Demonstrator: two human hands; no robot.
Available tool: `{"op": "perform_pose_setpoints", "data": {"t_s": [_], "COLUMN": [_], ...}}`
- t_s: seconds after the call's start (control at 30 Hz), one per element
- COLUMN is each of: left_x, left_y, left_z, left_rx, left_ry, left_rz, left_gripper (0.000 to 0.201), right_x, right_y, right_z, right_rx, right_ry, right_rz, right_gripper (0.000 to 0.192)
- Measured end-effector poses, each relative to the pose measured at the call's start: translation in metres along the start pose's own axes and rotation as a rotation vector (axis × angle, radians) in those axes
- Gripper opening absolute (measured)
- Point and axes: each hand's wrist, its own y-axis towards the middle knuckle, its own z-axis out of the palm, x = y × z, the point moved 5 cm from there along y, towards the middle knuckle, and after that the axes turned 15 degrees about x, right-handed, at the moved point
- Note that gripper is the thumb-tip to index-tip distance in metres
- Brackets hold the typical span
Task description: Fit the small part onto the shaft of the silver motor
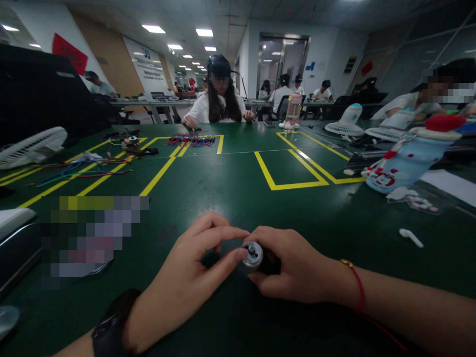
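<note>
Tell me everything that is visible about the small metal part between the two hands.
The metal part is a small silver cylinder with a round, shiny end face and a short pin at its centre. It looks like metal; a dark body behind it is mostly hidden. It lies low over the green table, its round face turned up and toward the camera. The right hand wraps the body; the left hand touches the rim with a fingertip.
</note>
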Motion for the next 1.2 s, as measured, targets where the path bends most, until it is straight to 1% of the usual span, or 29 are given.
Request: {"op": "perform_pose_setpoints", "data": {"t_s": [0.1, 0.2, 0.3, 0.37, 0.4, 0.43, 0.53, 0.6, 0.73, 0.87, 0.93, 1.0, 1.07, 1.1, 1.13, 1.2], "left_x": [-0.006, -0.007, -0.001, 0.008, 0.013, 0.017, 0.028, 0.031, 0.031, 0.029, 0.029, 0.031, 0.038, 0.044, 0.051, 0.067], "left_y": [0.003, 0.004, 0.001, -0.001, -0.002, -0.002, -0.002, -0.001, 0.0, 0.0, 0.0, 0.0, 0.0, 0.0, -0.001, -0.005], "left_z": [0.004, 0.001, -0.007, -0.013, -0.014, -0.014, -0.008, -0.004, 0.003, 0.005, 0.003, 0.001, -0.004, -0.008, -0.013, -0.021], "left_rx": [0.006, -0.015, -0.079, -0.075, -0.037, 0.025, 0.25, 0.339, 0.395, 0.408, 0.4, 0.378, 0.308, 0.241, 0.149, -0.067], "left_ry": [0.008, -0.017, -0.087, -0.123, -0.129, -0.128, -0.104, -0.068, 0.018, 0.036, 0.013, -0.057, -0.181, -0.259, -0.345, -0.559], "left_rz": [0.021, 0.027, -0.003, -0.034, -0.044, -0.051, -0.052, -0.045, -0.033, -0.022, -0.02, -0.049, -0.116, -0.168, -0.224, -0.325], "left_gripper": [0.021, 0.02, 0.017, 0.014, 0.013, 0.013, 0.012, 0.011, 0.011, 0.011, 0.012, 0.013, 0.015, 0.015, 0.016, 0.018], "right_x": [0.0, 0.001, 0.001, 0.001, 0.001, 0.001, 0.001, 0.0, -0.001, -0.001, -0.001, 0.0, 0.001, 0.001, 0.001, 0.001], "right_y": [0.001, 0.001, 0.001, 0.0, 0.0, -0.001, -0.001, -0.002, -0.001, -0.002, -0.002, -0.002, -0.002, -0.002, -0.002, -0.002], "right_z": [0.001, 0.001, 0.0, -0.001, -0.001, -0.001, -0.002, -0.002, -0.001, 0.0, 0.0, -0.001, -0.001, -0.001, -0.002, -0.002], "right_rx": [0.008, 0.015, 0.006, 0.003, 0.005, 0.009, 0.014, 0.009, 0.005, 0.008, 0.01, 0.014, 0.017, 0.016, 0.013, 0.016], "right_ry": [-0.022, -0.016, 0.0, 0.014, 0.02, 0.025, 0.029, 0.033, 0.047, 0.044, 0.043, 0.048, 0.054, 0.053, 0.047, 0.043], "right_rz": [0.011, 0.006, 0.006, 0.006, 0.006, 0.006, 0.016, 0.023, 0.013, 0.011, 0.013, 0.013, 0.01, 0.011, 0.015, 0.018], "right_gripper": [0.026, 0.027, 0.029, 0.032, 0.033, 0.033, 0.032, 0.031, 0.032, 0.033, 0.032, 0.032, 0.032, 0.033, 0.033, 0.031]}}
